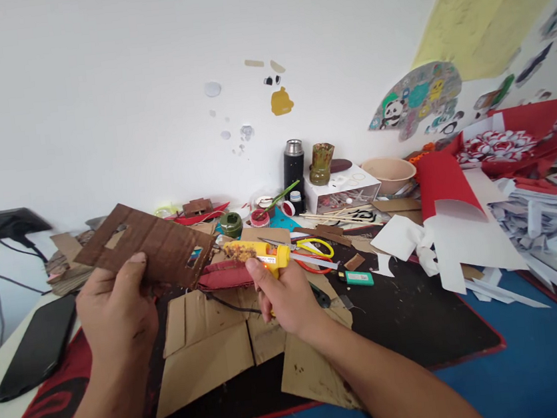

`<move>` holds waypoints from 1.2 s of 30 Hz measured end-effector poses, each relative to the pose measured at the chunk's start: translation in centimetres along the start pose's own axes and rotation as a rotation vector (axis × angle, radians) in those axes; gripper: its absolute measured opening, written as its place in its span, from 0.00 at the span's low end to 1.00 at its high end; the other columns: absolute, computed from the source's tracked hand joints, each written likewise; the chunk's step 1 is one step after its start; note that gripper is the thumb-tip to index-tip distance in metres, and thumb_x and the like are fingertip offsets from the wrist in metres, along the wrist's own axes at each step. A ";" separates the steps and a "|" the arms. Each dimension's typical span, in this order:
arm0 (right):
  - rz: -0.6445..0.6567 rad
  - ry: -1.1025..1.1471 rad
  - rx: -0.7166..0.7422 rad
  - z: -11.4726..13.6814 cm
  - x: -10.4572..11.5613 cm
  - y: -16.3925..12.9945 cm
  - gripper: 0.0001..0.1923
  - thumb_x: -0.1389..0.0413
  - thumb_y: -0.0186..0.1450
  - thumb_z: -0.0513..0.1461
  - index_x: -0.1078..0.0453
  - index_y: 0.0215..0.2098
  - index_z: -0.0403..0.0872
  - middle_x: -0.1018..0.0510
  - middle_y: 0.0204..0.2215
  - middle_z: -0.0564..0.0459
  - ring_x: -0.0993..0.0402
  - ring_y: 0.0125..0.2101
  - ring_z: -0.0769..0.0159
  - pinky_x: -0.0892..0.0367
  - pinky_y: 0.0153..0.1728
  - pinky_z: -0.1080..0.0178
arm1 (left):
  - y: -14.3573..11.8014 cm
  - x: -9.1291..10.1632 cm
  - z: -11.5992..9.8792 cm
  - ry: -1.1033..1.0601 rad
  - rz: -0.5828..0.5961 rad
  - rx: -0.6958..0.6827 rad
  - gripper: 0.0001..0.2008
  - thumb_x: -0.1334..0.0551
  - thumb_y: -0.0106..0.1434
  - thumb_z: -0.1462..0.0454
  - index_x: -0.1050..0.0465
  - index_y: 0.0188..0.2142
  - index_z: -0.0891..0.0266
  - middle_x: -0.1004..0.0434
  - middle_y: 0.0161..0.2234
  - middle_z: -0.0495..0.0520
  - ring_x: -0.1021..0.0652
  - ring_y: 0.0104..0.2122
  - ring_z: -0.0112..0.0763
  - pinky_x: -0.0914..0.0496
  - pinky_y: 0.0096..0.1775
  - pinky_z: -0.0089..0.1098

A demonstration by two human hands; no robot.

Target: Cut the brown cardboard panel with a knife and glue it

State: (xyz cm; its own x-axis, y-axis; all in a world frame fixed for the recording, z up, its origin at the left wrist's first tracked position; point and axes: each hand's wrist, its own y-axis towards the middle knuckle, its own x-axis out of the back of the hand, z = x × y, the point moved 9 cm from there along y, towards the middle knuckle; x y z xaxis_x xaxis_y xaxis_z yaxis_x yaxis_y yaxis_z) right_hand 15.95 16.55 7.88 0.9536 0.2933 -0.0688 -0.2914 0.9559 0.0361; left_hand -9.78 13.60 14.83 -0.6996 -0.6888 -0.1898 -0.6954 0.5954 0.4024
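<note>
My left hand (119, 308) grips a flat brown wood-look panel (162, 246) by its lower edge, thumb on the face. A small rectangular opening shows near the panel's upper left. My right hand (286, 295) is wrapped round a yellow glue gun (271, 253), whose body is smeared with brown residue. The gun's nozzle points left, close to the panel's right edge; whether they touch I cannot tell. Behind and below them lies a dark red padded piece (223, 274). Flattened cardboard (206, 371) spreads beneath both hands.
Yellow-handled scissors (323, 247), a teal lighter (357, 278) and paint jars (231, 224) lie beyond the right hand. A black flask (294, 167) stands by the wall. A phone (37, 347) rests at left. Rolled red paper (449, 186) and paper strips (552, 225) crowd the right.
</note>
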 end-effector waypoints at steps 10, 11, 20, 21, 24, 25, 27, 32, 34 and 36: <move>0.018 0.287 -0.077 -1.0 0.2 1.1 0.36 0.38 0.64 0.74 0.29 0.32 0.51 0.35 0.13 0.64 0.34 0.12 0.68 0.40 0.16 0.66 | 0.4 -1.2 1.9 -0.109 0.146 0.189 0.16 0.23 0.51 0.55 0.27 0.27 0.58 0.22 0.25 0.48 0.26 0.23 0.28 0.25 0.26 0.31; 0.017 0.328 -0.073 -0.8 0.2 1.2 0.36 0.38 0.64 0.73 0.28 0.33 0.51 0.33 0.14 0.63 0.32 0.13 0.67 0.38 0.17 0.65 | 0.0 -1.8 1.9 -0.101 0.213 0.210 0.16 0.22 0.51 0.54 0.25 0.27 0.58 0.22 0.24 0.49 0.26 0.23 0.30 0.26 0.25 0.31; -0.236 0.376 0.031 -0.1 2.6 1.4 0.30 0.31 0.63 0.67 0.16 0.42 0.52 0.10 0.47 0.45 0.17 0.60 0.45 0.24 0.62 0.48 | -5.3 -6.1 1.0 0.089 0.824 0.232 0.19 0.19 0.52 0.48 0.17 0.20 0.59 0.25 0.19 0.54 0.31 0.17 0.30 0.36 0.18 0.31; -0.217 0.388 0.025 -0.1 2.4 1.4 0.30 0.31 0.63 0.67 0.16 0.41 0.51 0.10 0.48 0.45 0.17 0.60 0.45 0.25 0.63 0.47 | -5.7 -6.5 1.0 0.106 0.864 0.226 0.19 0.19 0.52 0.49 0.17 0.20 0.58 0.24 0.19 0.54 0.31 0.17 0.30 0.35 0.19 0.31; -0.168 0.411 0.010 0.0 2.0 1.4 0.31 0.33 0.64 0.69 0.17 0.41 0.52 0.10 0.49 0.45 0.16 0.59 0.45 0.24 0.63 0.47 | -6.5 -7.3 0.8 0.143 0.940 0.185 0.17 0.20 0.53 0.49 0.16 0.22 0.56 0.22 0.21 0.55 0.31 0.18 0.31 0.34 0.19 0.32; -0.164 0.414 0.008 0.0 1.9 1.4 0.31 0.33 0.64 0.69 0.17 0.41 0.52 0.10 0.49 0.45 0.16 0.59 0.46 0.24 0.63 0.46 | -6.6 -7.6 0.7 0.157 0.958 0.161 0.16 0.21 0.54 0.48 0.15 0.23 0.56 0.22 0.22 0.56 0.31 0.19 0.31 0.34 0.19 0.32; -0.167 0.427 0.007 0.2 2.0 1.3 0.30 0.32 0.63 0.68 0.16 0.41 0.53 0.10 0.51 0.46 0.16 0.60 0.45 0.26 0.65 0.46 | -6.9 -7.8 0.5 0.185 0.988 0.115 0.16 0.22 0.56 0.47 0.12 0.26 0.55 0.21 0.22 0.56 0.32 0.19 0.32 0.34 0.19 0.32; -0.173 0.428 0.012 0.7 2.0 1.2 0.29 0.30 0.62 0.66 0.15 0.42 0.51 0.10 0.52 0.46 0.19 0.63 0.45 0.28 0.67 0.46 | -7.0 -7.9 0.1 0.199 1.021 0.059 0.19 0.25 0.60 0.46 0.14 0.22 0.54 0.25 0.19 0.56 0.30 0.18 0.34 0.33 0.18 0.32; -0.167 0.435 0.019 0.8 1.9 1.3 0.30 0.31 0.62 0.66 0.15 0.42 0.51 0.10 0.52 0.46 0.19 0.64 0.45 0.28 0.67 0.46 | -6.9 -7.8 -0.2 0.195 1.011 0.038 0.19 0.24 0.60 0.46 0.14 0.21 0.53 0.26 0.18 0.55 0.30 0.17 0.33 0.33 0.17 0.31; -0.137 0.465 0.020 0.8 1.6 1.3 0.30 0.32 0.64 0.67 0.15 0.43 0.52 0.10 0.51 0.47 0.18 0.62 0.46 0.27 0.66 0.46 | -6.8 -7.8 -0.5 0.190 1.007 0.032 0.16 0.24 0.60 0.48 0.13 0.23 0.53 0.24 0.18 0.55 0.29 0.17 0.33 0.33 0.17 0.31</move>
State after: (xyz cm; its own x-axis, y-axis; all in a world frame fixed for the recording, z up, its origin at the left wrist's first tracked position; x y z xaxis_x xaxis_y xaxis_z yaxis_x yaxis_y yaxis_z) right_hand 17.17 18.28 8.67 0.8463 0.1446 -0.5128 -0.1600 0.9870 0.0143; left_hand 0.53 14.72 14.01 -0.9255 0.0849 0.3692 0.1948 0.9424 0.2718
